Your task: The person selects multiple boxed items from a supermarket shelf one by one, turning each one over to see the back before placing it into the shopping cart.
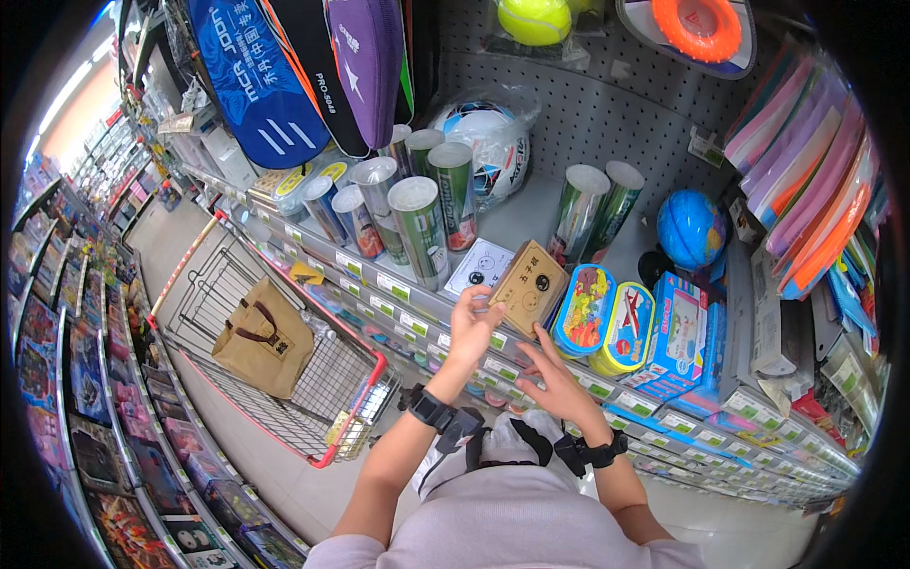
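A flat brown box (532,286) with dark printing and round black motifs sits tilted at the front of the shelf. My left hand (473,325) grips its left edge, thumb on the front face. At the box's lower edge is my right hand (556,381), fingers spread, one fingertip at or very near the box. I cannot tell whether it touches. Behind my left hand lies a white box (482,265) with a line drawing. To the right of the brown box stand a blue-lidded tub (586,308) and a yellow tub (626,327).
Clear cylinders (417,223) stand left on the shelf, with a wrapped ball (488,142) behind. A globe (691,228) and a blue box (675,327) are on the right. Racket bags (256,85) hang above. A cart (284,379) holding a tan bag (265,339) stands left.
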